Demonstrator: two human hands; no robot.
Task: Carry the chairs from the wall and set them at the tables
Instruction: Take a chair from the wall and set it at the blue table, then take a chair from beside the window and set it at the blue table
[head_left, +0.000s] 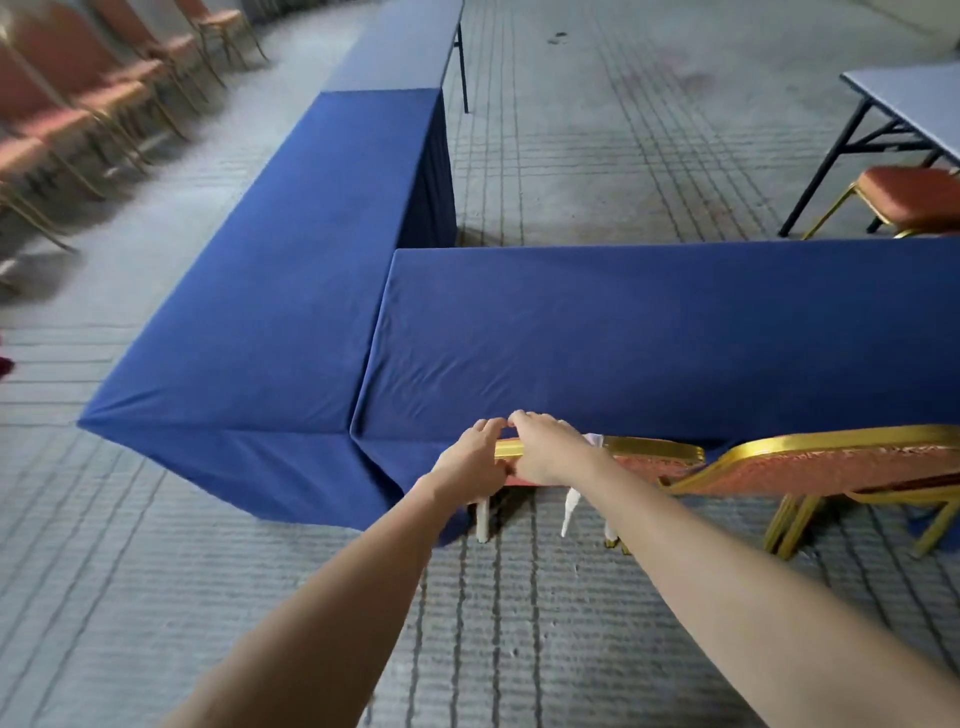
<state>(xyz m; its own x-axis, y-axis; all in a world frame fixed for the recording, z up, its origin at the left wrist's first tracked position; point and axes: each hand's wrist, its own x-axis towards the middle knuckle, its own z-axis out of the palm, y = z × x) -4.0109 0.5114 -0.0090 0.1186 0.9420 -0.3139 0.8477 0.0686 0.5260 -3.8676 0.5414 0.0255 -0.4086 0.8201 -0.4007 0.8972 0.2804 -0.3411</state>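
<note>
A gold-framed chair with red padding (652, 457) stands against the near edge of a blue-draped table (649, 332). My left hand (475, 457) and my right hand (545, 449) both grip the top rail of its backrest, close together at its left end. Its seat is hidden under the cloth; pale legs show below. A second chair of the same kind (826, 467) stands just to its right at the same table.
Another blue-draped table (291, 270) runs off to the far left, forming a corner. A row of red chairs (78, 98) lines the wall at upper left. At upper right stands a bare grey folding table (909, 104) with a red chair (909, 200) beside it. The concrete floor is ribbed.
</note>
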